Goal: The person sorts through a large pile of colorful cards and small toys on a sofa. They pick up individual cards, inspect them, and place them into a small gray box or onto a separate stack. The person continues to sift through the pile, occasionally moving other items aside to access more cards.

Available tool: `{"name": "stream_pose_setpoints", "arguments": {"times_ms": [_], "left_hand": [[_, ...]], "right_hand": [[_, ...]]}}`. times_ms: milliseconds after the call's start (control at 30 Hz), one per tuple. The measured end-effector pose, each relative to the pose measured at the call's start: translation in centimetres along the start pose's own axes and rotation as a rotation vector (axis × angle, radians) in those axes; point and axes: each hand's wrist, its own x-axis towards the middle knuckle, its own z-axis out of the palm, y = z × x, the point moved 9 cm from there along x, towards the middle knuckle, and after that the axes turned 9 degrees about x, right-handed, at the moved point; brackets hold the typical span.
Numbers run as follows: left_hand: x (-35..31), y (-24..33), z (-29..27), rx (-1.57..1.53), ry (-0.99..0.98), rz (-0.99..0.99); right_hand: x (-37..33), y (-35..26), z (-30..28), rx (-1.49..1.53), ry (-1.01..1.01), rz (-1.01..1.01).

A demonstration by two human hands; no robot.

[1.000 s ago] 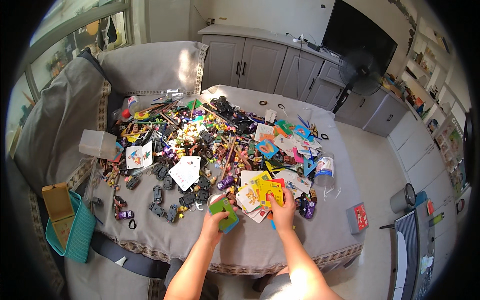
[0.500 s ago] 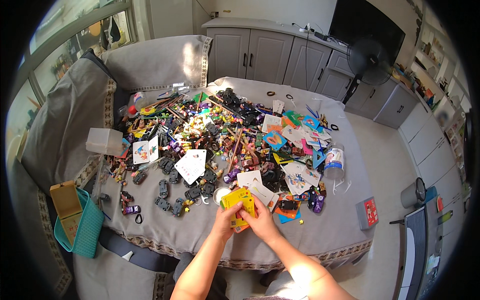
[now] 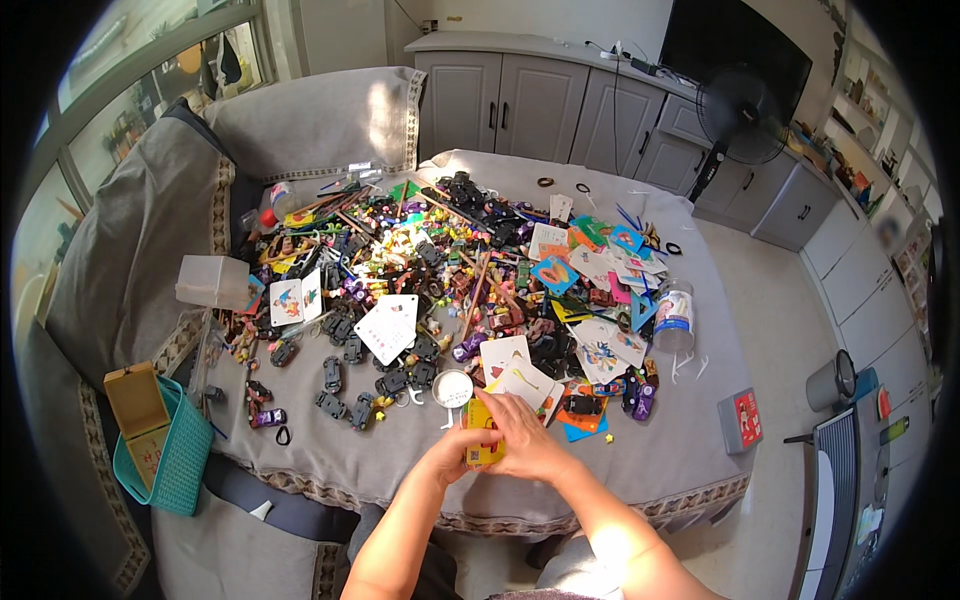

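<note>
Both hands meet near the front edge of the cloth-covered surface, around a small stack of yellow cards [image 3: 484,440]. My left hand [image 3: 455,452] grips the stack from its left side, thumb laid across the front. Over the top and right side of the cards lies my right hand [image 3: 525,437], its fingers bent around them and hiding part of the stack. Just beyond the hands is a round white-topped item [image 3: 453,389] with a handle-like piece. White picture cards [image 3: 520,380] lie right behind my fingers, beside a black toy car [image 3: 582,404].
A heap of toy cars, figures, sticks and cards [image 3: 400,260] spreads across the grey cloth. A clear jar [image 3: 673,318] and a red-and-grey box [image 3: 737,422] sit at right. At left are a translucent tub [image 3: 213,282] and a teal basket [image 3: 172,465] holding an open wooden box [image 3: 137,402].
The yellow cards, fanned a little before, are now drawn together. My right hand has moved over their top and covers more of them. The round white-topped item shows more fully.
</note>
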Motion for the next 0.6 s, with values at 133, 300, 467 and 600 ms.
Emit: {"name": "stream_pose_setpoints", "arguments": {"times_ms": [133,300,467,600], "left_hand": [[-0.7,0.0,0.2,-0.24,-0.234,-0.002],[0.1,-0.4,-0.4,-0.079,-0.158,0.075],[0.0,0.3,0.2,0.037,-0.207,0.105],[-0.3,3.1,-0.8,-0.051,-0.004,0.315]], "right_hand": [[0.1,-1.4,-1.2,0.066,0.059,-0.096],[-0.1,-2.0,-0.9,-0.038,0.12,-0.17],[-0.4,-1.3,0.0,-0.008,0.09,-0.137],[0.3,-0.3,-2.4,0.224,0.093,-0.034]]}}
